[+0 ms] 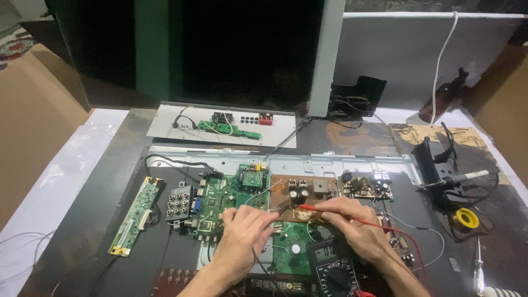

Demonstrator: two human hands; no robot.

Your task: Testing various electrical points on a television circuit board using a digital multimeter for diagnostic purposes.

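Head view: a brown bottle (440, 99) stands far beyond the right hand (352, 225), and a yellow solder reel (467, 218) lies to its right. The left hand (245, 231) pinches a black probe (283, 210), fingers curled, and the right hand pinches a red probe (313, 208). Both tips touch the brown board (302, 190) just ahead of the hands. A multimeter (333, 269) sits between the wrists.

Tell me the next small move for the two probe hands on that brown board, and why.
Probably glance down at the multimeter. The right hand holds the red probe and the left hand the black probe, both tips resting on the brown board, so only the reading seems left.
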